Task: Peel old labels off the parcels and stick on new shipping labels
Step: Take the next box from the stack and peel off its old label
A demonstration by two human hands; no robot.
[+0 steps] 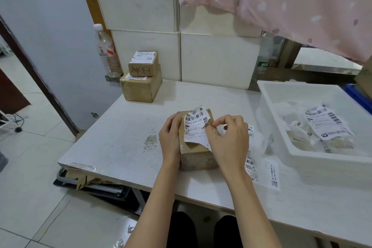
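My knees sit dark under the near edge of the white table (124,139). Just past them, at the centre of the tabletop, lies the brown cardboard parcel (198,156) I am working on. My left hand (171,139) wraps the parcel's nine o'clock side, fingers curled over its top edge and clamped on it. My right hand (228,139) sits at the three o'clock side, thumb and forefinger pinched together on the torn edge of the old label (195,127), which stands partly lifted and ragged off the top of the box, barcode showing at its far end.

At four o'clock from the parcel, flat on the table, lie fresh label sheets (271,173), partly hidden by my right wrist. Farther out at two o'clock stands a white foam bin (281,143) holding crumpled paper and a peeled label (326,125).

At eleven o'clock, at the table's far corner, two more parcels are stacked, the smaller box (144,64) resting on the larger box (141,89). Behind them a plastic bottle (105,50) stands against the tiled wall. A pink curtain (281,0) hangs at one o'clock.
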